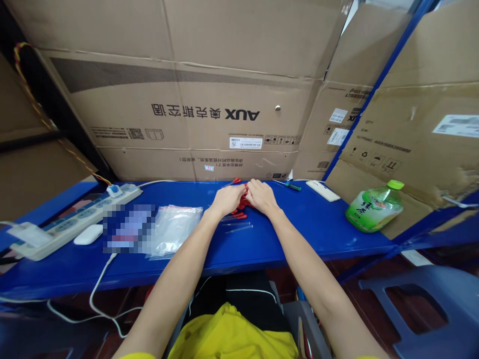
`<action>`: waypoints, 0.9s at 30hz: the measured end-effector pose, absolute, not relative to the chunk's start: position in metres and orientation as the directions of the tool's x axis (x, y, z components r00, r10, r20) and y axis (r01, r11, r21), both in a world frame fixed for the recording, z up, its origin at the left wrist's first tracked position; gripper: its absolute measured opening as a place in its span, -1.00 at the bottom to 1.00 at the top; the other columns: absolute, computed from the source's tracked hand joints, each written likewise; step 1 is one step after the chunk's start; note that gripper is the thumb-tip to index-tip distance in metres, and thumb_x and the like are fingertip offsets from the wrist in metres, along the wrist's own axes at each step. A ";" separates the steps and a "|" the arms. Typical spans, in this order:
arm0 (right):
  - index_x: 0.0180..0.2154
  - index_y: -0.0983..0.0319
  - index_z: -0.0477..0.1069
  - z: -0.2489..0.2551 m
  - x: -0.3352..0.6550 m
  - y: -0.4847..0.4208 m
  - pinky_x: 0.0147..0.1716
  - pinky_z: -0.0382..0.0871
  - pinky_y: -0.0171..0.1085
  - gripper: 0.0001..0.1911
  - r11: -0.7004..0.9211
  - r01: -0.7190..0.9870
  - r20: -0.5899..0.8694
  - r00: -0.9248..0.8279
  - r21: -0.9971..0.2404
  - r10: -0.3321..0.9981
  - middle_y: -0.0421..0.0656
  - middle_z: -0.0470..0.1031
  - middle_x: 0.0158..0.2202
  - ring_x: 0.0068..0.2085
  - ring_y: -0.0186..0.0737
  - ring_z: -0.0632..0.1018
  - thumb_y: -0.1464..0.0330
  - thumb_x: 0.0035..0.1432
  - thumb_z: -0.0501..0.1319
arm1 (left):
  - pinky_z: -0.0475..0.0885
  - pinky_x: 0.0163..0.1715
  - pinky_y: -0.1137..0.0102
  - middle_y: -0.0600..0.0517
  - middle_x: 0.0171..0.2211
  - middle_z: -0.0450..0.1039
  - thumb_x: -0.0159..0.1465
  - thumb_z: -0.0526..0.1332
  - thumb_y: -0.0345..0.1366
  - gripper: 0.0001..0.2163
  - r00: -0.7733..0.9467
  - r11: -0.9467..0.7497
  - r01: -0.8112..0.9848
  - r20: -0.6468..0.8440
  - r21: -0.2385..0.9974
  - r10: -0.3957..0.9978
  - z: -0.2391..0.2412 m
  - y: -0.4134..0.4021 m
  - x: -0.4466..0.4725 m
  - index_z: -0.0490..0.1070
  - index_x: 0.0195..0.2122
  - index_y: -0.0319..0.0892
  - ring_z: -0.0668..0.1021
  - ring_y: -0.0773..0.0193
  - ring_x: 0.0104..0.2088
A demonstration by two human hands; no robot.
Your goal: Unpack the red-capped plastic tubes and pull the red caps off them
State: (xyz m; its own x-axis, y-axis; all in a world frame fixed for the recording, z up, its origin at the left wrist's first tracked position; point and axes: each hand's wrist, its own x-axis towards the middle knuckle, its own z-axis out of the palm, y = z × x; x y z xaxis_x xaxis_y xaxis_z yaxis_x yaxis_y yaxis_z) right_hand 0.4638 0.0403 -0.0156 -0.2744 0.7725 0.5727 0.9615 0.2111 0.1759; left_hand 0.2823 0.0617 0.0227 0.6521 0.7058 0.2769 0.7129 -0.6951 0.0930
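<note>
Both my hands meet at the middle of the blue shelf (284, 234), close to the cardboard wall. My left hand (227, 199) and my right hand (261, 196) are curled around a bunch of small red-handled tools (244, 202), fingers closed on them. A few more thin pieces with red ends (239, 216) and clear thin rods (239, 228) lie on the shelf just in front of my hands. One red piece (236, 181) pokes out behind my left hand.
Clear plastic bags (174, 227) lie left of my hands, then a white mouse (88, 234) and a power strip (75, 219). A green-handled screwdriver (291, 186), a white remote (322, 191) and a green drink bottle (375, 206) lie to the right. A grey plastic stool (419, 309) stands lower right.
</note>
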 end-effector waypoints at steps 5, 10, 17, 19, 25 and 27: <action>-0.15 0.22 0.41 -0.014 0.467 0.040 -0.14 0.20 -0.14 -0.81 0.205 0.969 0.567 -0.249 0.142 0.785 0.01 0.53 -0.13 -0.11 -0.04 0.44 0.37 0.37 0.03 | 0.37 -0.23 0.34 -0.11 -0.18 0.62 0.51 -0.08 -0.18 -0.69 0.645 -0.689 0.715 0.269 0.120 0.715 0.025 0.061 0.285 0.44 -0.04 -0.07 0.65 0.06 -0.17; -0.15 0.22 0.41 -0.014 0.470 0.040 -0.13 0.20 -0.15 -0.81 0.193 0.972 0.574 -0.235 0.134 0.784 0.02 0.52 -0.12 -0.09 -0.03 0.44 0.38 0.36 0.03 | 0.38 -0.21 0.33 -0.13 -0.17 0.62 0.52 -0.09 -0.19 -0.69 0.642 -0.686 0.717 0.267 0.124 0.719 0.025 0.062 0.288 0.44 -0.02 -0.07 0.65 0.04 -0.15; -0.14 0.22 0.42 -0.015 0.472 0.042 -0.11 0.21 -0.17 -0.81 0.187 0.978 0.592 -0.202 0.088 0.780 0.02 0.52 -0.13 -0.09 -0.03 0.45 0.38 0.33 0.05 | 0.37 -0.20 0.33 -0.12 -0.18 0.61 0.52 -0.12 -0.20 -0.67 0.649 -0.700 0.702 0.290 0.128 0.704 0.024 0.061 0.290 0.45 -0.05 -0.07 0.64 0.05 -0.15; -0.13 0.21 0.42 -0.017 0.483 0.043 -0.12 0.22 -0.19 -0.80 0.161 0.987 0.607 -0.128 0.000 0.785 0.00 0.53 -0.14 -0.10 -0.05 0.46 0.38 0.33 0.05 | 0.37 -0.21 0.34 -0.11 -0.19 0.62 0.52 -0.12 -0.18 -0.66 0.646 -0.699 0.705 0.294 0.122 0.704 0.024 0.062 0.286 0.45 -0.06 -0.07 0.64 0.06 -0.17; -0.03 0.24 0.43 -0.029 0.542 0.036 -0.23 0.23 -0.19 -0.62 -0.244 0.841 0.570 0.513 -0.482 0.642 0.04 0.55 -0.11 -0.16 -0.02 0.51 0.32 0.43 -0.13 | 0.36 -0.23 0.36 -0.08 -0.21 0.62 0.52 -0.13 -0.09 -0.62 0.617 -0.673 0.724 0.294 0.152 0.730 0.025 0.076 0.260 0.47 -0.04 -0.06 0.63 0.10 -0.19; -0.02 0.23 0.45 -0.033 0.547 0.036 -0.20 0.25 -0.19 -0.61 -0.181 0.852 0.589 0.478 -0.491 0.651 0.04 0.56 -0.07 -0.12 -0.02 0.53 0.29 0.44 -0.12 | 0.38 -0.21 0.37 -0.05 -0.21 0.63 0.52 -0.11 -0.09 -0.62 0.645 -0.711 0.674 0.309 0.200 0.698 0.027 0.078 0.258 0.49 -0.04 -0.07 0.62 0.13 -0.20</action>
